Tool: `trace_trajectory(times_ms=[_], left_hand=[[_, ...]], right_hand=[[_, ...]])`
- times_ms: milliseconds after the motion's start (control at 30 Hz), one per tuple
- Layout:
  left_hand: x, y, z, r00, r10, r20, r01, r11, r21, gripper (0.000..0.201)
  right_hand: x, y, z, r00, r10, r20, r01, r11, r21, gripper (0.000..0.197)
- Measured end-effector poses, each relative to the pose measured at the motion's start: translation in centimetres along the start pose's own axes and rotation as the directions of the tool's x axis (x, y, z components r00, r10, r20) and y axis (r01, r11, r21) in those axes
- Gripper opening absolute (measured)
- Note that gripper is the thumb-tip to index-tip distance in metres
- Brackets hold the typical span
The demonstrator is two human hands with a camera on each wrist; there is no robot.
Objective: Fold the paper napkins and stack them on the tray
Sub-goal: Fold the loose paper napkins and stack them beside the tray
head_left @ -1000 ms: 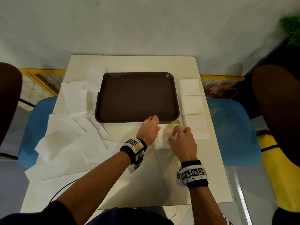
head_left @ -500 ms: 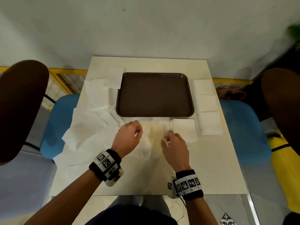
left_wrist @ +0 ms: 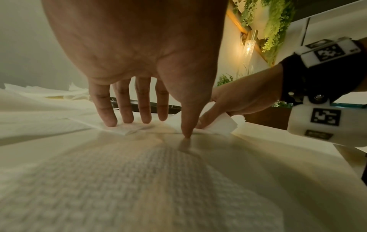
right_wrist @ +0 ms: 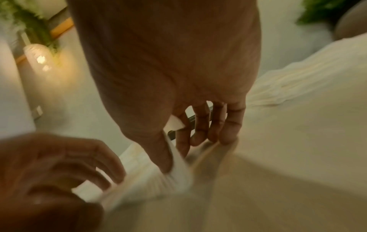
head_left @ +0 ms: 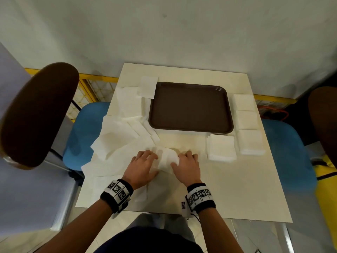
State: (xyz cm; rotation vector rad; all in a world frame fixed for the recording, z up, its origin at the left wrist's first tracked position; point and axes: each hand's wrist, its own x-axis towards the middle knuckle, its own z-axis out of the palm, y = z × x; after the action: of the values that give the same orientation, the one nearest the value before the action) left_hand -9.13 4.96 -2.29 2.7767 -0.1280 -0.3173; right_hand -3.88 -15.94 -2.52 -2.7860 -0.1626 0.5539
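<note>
- The brown tray [head_left: 190,106] is the landmark: it lies on the cream table [head_left: 237,189] with its long axis running left to right, and nothing rests in it.
- The napkin being folded [head_left: 166,158] lies on the table just in front of the tray's near edge, between the two hands; its long axis runs left to right, roughly parallel to that edge.
- The left hand [head_left: 143,166] rests on the napkin's left part with straight, spread fingers [left_wrist: 104,109] pressing down and the thumb tip touching the surface; it grips nothing.
- The right hand [head_left: 186,166] pinches the napkin's right edge between thumb and forefinger, with that edge lifted off the table.
- Only the left wrist view shows the raised flap [left_wrist: 222,124] standing clear of the table; from the head view the napkin reads as a low bulge.
- The right wrist view, blurred, shows paper gathered under the thumb [right_wrist: 158,150], a detail hidden from the head.
- Only the head view shows the surroundings: three folded stacks [head_left: 247,123] in a row along the tray's right side, a fourth stack [head_left: 221,149] off its near-right corner, and loose unfolded napkins [head_left: 124,136] spread left of the tray.
</note>
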Motion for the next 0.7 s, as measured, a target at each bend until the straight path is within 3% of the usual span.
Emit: trace_trajectory(times_ms=[67,200,300,400,467,567,700], left_hand=[[0.0,0.4,-0.2,0.999,0.01,0.046,-0.01,1.0,0.009,0.073],[0.1,1.7,-0.5,0.998,0.045,0.052,-0.045,0.999,-0.012,0.1],[0.3,3.1,-1.3,0.993,0.075,-0.095,-0.085,0.991,-0.104,0.086],[0.5,4.0,-2.7,0.951,0.135,-0.278,-0.2,0.955,-0.221,0.059],[0.8,4.6,-3.8,0.923,0.133,-0.362,-0.262,0.904,-0.337,0.046],[1.3,5.4,-5.9,0.906,0.068,-0.417,-0.282,0.832,-0.478,0.044],[1.2,6.0,-8.7,0.858,0.096,-0.504,-0.362,0.809,-0.462,0.044]], right_hand=[[-0.1,0.1,-0.5,1.0,-0.013,0.029,0.008,0.989,0.145,0.041],[-1.9,-0.5,-3.7,0.998,0.05,-0.028,-0.028,0.852,0.523,0.03],[-3.8,-1.1,-6.6,0.995,0.038,-0.089,0.035,0.71,0.704,0.048],[-5.5,-1.8,-9.7,0.979,-0.027,-0.2,0.178,0.58,0.795,0.066],[-6.3,-2.2,-11.6,0.971,-0.037,-0.236,0.226,0.47,0.853,0.061],[-7.0,-2.5,-13.8,0.967,-0.042,-0.251,0.245,0.427,0.87,0.049],[-7.2,-2.3,-15.1,0.974,0.013,-0.228,0.218,0.253,0.943,0.036]])
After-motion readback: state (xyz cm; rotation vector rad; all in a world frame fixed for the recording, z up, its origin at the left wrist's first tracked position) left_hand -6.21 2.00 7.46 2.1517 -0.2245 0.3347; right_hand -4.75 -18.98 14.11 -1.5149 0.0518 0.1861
